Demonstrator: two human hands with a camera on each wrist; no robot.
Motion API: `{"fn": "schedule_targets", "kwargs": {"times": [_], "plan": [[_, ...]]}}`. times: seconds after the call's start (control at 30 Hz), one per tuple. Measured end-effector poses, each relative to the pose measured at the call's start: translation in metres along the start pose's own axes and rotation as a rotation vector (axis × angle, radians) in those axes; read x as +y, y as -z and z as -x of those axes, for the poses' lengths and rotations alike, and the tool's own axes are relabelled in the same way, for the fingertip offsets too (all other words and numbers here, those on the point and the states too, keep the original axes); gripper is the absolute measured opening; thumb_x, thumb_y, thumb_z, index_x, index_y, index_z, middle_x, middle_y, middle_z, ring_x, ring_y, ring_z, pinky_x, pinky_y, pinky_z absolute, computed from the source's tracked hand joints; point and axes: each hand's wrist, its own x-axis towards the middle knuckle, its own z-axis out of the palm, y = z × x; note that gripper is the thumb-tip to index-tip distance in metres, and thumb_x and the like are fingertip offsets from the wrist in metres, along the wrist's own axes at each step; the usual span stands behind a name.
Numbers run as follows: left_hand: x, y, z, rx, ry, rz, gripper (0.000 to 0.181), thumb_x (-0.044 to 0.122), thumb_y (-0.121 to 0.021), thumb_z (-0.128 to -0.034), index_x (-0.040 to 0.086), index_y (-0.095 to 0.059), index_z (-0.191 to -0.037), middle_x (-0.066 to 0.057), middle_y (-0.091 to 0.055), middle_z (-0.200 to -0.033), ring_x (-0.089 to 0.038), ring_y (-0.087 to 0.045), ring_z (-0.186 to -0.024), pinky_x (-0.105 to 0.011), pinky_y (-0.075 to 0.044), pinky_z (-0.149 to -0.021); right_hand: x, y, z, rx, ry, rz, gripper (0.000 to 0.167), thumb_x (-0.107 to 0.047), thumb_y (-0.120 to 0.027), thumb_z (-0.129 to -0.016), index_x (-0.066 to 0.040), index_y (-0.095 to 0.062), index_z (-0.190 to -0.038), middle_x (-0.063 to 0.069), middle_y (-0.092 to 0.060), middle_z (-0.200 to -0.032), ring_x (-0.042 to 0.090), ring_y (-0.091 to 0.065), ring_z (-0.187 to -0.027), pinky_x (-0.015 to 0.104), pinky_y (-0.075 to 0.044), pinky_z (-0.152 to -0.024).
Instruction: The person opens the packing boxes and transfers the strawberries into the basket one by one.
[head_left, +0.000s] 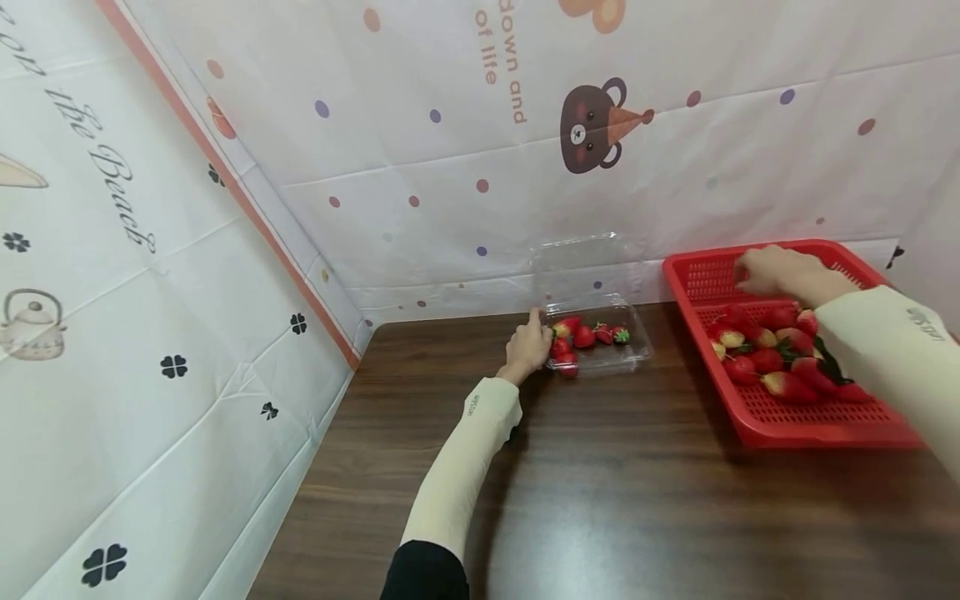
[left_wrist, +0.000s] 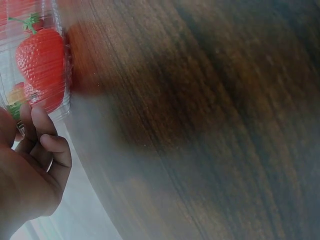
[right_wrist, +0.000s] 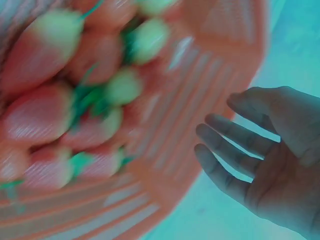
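Head view shows both my arms, in cream sleeves [head_left: 457,467], reaching out over a dark brown wood-grain table [head_left: 600,492]. My left hand [head_left: 527,346] is at the left side of a clear plastic hinged box [head_left: 611,358], with its fingers bent and the fingertips at the wall; even from the left wrist view I cannot tell whether they pinch the rim. Several glossy red strawberries [head_left: 583,337] with green caps lie inside, mostly toward the left and far sides, and the box's clear lid [head_left: 581,260] is raised behind them.

My right hand [head_left: 780,271] is over the far part of a red plastic basket [head_left: 825,435] with slotted walls, at the table's right. The right wrist view shows the fingers loosely extended and slightly apart, holding nothing, beside the basket's rim. Below it, well inside the basket, sits a pile of red, pale-ended strawberries [head_left: 767,361], some with green leaves. Behind the table hangs a white sheet [head_left: 420,158] printed with coloured dots and a brown bear head [head_left: 588,125].
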Motion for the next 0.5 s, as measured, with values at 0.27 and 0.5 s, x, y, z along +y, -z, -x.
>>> {"fn": "schedule_targets", "kwargs": {"times": [0.27,0.5], "plan": [[-0.002,0.002,0.003,0.000,0.018,0.024,0.037,0.024,-0.044,-0.1053,0.023,-0.045,-0.142,-0.004,-0.065,-0.069,-0.017,-0.062,-0.052,-0.038,-0.053,-0.070,-0.091,-0.005,-0.037,0.079,0.157,0.019,0.024,-0.010,-0.066,-0.091,0.001,-0.071,-0.112,0.022,-0.073,-0.105,0.037,-0.069,-0.094,0.057,-0.056,-0.080],[0.001,-0.001,0.002,0.009,0.015,0.046,0.037,0.023,-0.045,-0.1045,0.022,-0.046,-0.142,-0.006,-0.068,-0.075,-0.019,-0.064,-0.056,-0.041,-0.055,-0.074,-0.142,-0.043,-0.056,-0.082,0.434,-0.074,0.024,-0.004,-0.066,-0.090,0.009,-0.069,-0.110,0.022,-0.072,-0.101,0.035,-0.069,-0.093,0.053,-0.055,-0.089]]}}
